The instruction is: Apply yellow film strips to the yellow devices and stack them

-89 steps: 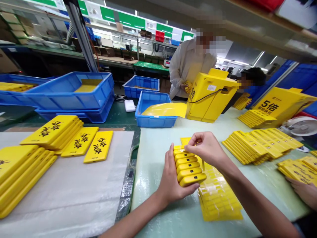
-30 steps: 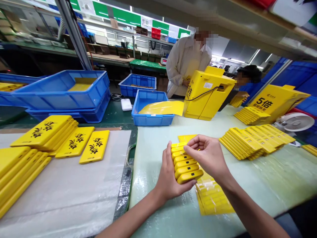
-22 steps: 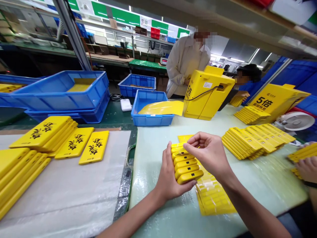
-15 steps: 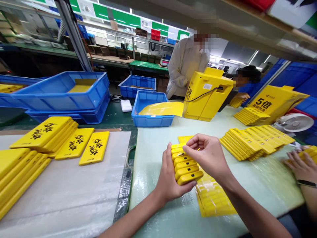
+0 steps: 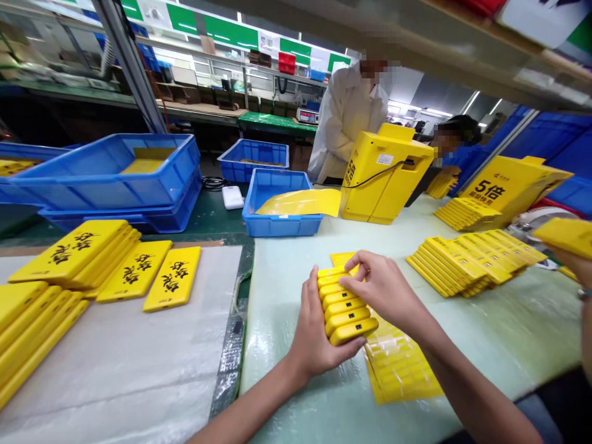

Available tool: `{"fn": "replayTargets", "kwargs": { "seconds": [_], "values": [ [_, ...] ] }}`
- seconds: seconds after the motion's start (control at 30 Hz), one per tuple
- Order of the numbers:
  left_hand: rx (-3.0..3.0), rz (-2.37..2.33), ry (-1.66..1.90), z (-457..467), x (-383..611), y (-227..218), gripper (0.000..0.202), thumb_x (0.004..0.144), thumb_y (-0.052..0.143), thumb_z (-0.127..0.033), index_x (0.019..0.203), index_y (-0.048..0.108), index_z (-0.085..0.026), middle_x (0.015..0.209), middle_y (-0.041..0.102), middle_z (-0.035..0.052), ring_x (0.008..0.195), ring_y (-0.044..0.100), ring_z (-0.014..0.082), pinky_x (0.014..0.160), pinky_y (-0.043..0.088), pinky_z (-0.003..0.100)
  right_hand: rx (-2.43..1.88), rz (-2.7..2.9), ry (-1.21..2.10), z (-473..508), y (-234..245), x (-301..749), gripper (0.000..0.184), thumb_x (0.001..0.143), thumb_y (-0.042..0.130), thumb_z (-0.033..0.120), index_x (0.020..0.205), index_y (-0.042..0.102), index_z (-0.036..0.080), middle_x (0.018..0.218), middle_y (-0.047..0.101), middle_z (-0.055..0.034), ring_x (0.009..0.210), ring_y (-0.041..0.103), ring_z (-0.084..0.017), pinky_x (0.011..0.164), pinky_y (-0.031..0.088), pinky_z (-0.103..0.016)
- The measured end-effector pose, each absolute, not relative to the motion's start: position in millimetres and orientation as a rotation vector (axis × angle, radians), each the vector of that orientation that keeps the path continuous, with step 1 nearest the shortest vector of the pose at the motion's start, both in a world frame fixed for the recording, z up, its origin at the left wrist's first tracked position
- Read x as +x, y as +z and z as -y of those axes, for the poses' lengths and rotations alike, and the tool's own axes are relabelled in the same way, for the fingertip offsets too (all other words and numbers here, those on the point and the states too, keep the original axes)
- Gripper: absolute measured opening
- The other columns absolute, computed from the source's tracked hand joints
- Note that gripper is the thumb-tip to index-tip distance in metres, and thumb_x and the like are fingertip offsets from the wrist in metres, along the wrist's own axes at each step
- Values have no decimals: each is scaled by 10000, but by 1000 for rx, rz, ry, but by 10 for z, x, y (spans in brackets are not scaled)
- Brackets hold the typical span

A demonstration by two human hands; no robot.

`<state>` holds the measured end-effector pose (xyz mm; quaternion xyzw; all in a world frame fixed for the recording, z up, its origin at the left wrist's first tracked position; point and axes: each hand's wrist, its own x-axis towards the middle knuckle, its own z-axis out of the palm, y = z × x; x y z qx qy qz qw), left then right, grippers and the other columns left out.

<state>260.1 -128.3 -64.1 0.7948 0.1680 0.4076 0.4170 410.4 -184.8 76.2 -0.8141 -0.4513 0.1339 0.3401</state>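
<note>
While the left hand [image 5: 319, 333] grips yellow power banks [image 5: 346, 314], the right hand [image 5: 382, 290] pinches the top one above yellow sheeting [image 5: 398, 370].

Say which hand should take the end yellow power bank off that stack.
Right. Your right hand has its fingers at the stack's far end, while your left hand cradles the stacked yellow power banks and likely must keep supporting them.

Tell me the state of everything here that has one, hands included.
left hand, closed around a row of power banks
right hand, fingers curled, touching the row's far end
blue crate, open-topped, yellow film lying across it
co-worker's hand, raised, holding a power bank
</note>
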Motion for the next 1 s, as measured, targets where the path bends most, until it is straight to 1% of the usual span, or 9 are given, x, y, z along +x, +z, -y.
{"fn": "replayTargets", "kwargs": {
  "seconds": [0.07, 0.13, 0.23, 0.33, 0.43, 0.5, 0.63, 0.77, 1.0],
  "values": [
    [2001, -420, 1034, 1277, 2605, -646, 1354, 773, 837, -696, 1724, -38, -291, 1693, 264, 214, 1534, 373, 476, 1237, 351, 730, -2161, 1236, 377, 1835, 747, 4197, 372, 741, 858, 320, 1061, 735, 174, 696, 641, 9, 690, 593, -178, 627, 433, -289],
    [1991, -420, 1037, 1273, 2608, -656, 1343, 779, 830, -695, 1725, -32, -285, 1693, 271, 214, 1535, 383, 471, 1238, 362, 714, -2025, 1266, 647, 1822, 702, 4310, 547, 770, 857, 398, 1236, 699, 162, 682, 600, 33, 664, 582, -166, 581, 440, -263],
    [1997, -417, 1036, 1261, 2606, -670, 1321, 786, 833, -667, 1725, -12, -280, 1710, 252, 211, 1550, 377, 468, 1245, 377, 685, -1787, 1173, 957, 1776, 581, 4602, 526, 924, 689, 388, 1391, 639, 150, 716, 644, 26, 619, 616, -142, 576, 524, -249],
    [2008, -406, 1038, 1245, 2597, -673, 1309, 784, 846, -633, 1726, 11, -275, 1708, 270, 207, 1548, 383, 465, 1252, 374, 680, -2069, 885, 554, 1679, 408, 5086, 356, 982, 564, 226, 1290, 700, 109, 811, 738, -32, 669, 685, -124, 686, 590, -244],
    [1996, -414, 1034, 1233, 2593, -665, 1303, 779, 859, -602, 1726, 27, -276, 1690, 305, 208, 1525, 415, 459, 1247, 376, 688, -2338, 740, 381, 1553, 173, 5546, 125, 936, 654, 137, 960, 762, 79, 732, 740, -58, 722, 733, -163, 732, 593, -253],
    [1992, -431, 1037, 1230, 2594, -657, 1312, 770, 871, -585, 1726, 31, -268, 1666, 334, 215, 1503, 441, 459, 1241, 379, 694, -2454, 757, 391, 1468, -2, 5704, 105, 927, 735, 146, 829, 743, 111, 739, 748, -48, 789, 755, -182, 806, 601, -286],
    [1996, -436, 1044, 1234, 2594, -628, 1293, 779, 860, -599, 1723, 36, -282, 1651, 348, 216, 1479, 461, 463, 1218, 400, 702, -2644, 806, 342, 1335, -270, 5655, 142, 986, 766, 259, 968, 752, 119, 1029, 791, -74, 1027, 758, -207, 981, 598, -399],
    [1980, -430, 1021, 1240, 2588, -600, 1264, 802, 833, -620, 1722, 30, -295, 1609, 397, 203, 1450, 496, 449, 1196, 429, 693, -2800, 799, 255, 1245, -324, 5455, 216, 1024, 720, 249, 1177, 738, 98, 1258, 749, -148, 1181, 726, -252, 1040, 586, -441],
    [2013, -421, 1031, 1241, 2583, -612, 1277, 805, 826, -648, 1725, 12, -301, 1670, 314, 208, 1508, 422, 470, 1212, 411, 704, -2894, 909, 266, 1176, -206, 5300, 308, 991, 753, 198, 1272, 715, 78, 1326, 728, -175, 1215, 721, -264, 1039, 594, -420]
  ]
}}
